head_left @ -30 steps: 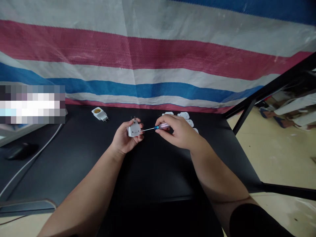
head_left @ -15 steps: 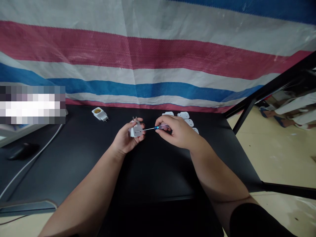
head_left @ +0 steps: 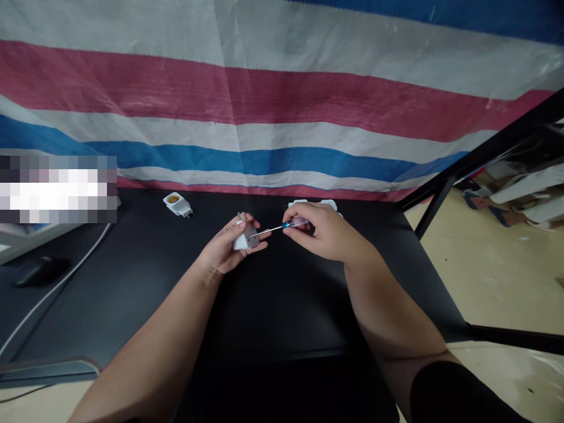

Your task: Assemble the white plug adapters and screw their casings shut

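Note:
Above the black table, my left hand (head_left: pixel 223 245) grips a small white plug-in device (head_left: pixel 242 238) with metal prongs, its flat face with small holes turned to the right. My right hand (head_left: pixel 324 230) is closed round the handle of a screwdriver (head_left: pixel 296 222). The thin shaft points left, and its tip meets the device's face at one of the holes. Partly hidden behind my right hand lie several white pieces (head_left: pixel 328 205). Farther left, another white plug-in device (head_left: pixel 178 204) with a yellowish round spot rests by itself, prongs to the right.
On the left side of the black table (head_left: pixel 145 282) are a black mouse (head_left: pixel 42 271) and a pale cable (head_left: pixel 66 279). A striped tarp (head_left: pixel 282 97) hangs along the back edge. Black metal bars (head_left: pixel 434 200) stand on the right, with a person's legs (head_left: pixel 515 191) beyond them.
The device in my left hand has turned, its face tilting more to the right. My right hand and the screwdriver have shifted slightly right, covering more of the white pieces.

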Available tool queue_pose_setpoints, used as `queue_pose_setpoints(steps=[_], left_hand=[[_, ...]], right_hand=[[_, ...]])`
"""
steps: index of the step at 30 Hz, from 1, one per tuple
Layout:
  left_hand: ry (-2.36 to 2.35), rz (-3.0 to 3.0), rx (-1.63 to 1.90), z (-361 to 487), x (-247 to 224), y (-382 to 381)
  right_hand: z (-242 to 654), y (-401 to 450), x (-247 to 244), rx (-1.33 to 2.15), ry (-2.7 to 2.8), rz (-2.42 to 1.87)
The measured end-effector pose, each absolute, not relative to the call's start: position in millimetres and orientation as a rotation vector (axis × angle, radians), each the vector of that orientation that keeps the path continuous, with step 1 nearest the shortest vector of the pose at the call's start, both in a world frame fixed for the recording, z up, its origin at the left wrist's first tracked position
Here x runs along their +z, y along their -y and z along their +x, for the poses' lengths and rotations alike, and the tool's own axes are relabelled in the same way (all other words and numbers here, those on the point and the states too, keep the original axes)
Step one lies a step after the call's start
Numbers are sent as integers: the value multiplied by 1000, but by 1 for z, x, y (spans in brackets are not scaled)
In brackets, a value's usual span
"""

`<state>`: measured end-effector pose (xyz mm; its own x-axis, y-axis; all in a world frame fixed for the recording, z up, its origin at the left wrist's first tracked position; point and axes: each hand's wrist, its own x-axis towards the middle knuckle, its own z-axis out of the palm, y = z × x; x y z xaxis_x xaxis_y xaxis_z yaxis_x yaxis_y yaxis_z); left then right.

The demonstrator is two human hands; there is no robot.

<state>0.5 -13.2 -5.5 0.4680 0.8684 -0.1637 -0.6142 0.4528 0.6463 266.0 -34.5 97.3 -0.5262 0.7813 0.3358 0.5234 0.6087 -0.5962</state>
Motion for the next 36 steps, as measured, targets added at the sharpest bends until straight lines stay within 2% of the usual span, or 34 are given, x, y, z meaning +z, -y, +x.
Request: queue_pose_setpoints(steps=[15,36], left_hand=[[-429,512,908,1,8,13],[-513,505,960,1,2,13]], right_hand=[[267,37,100,630,2249,-1043],[264,38,97,624,2268,-1007]])
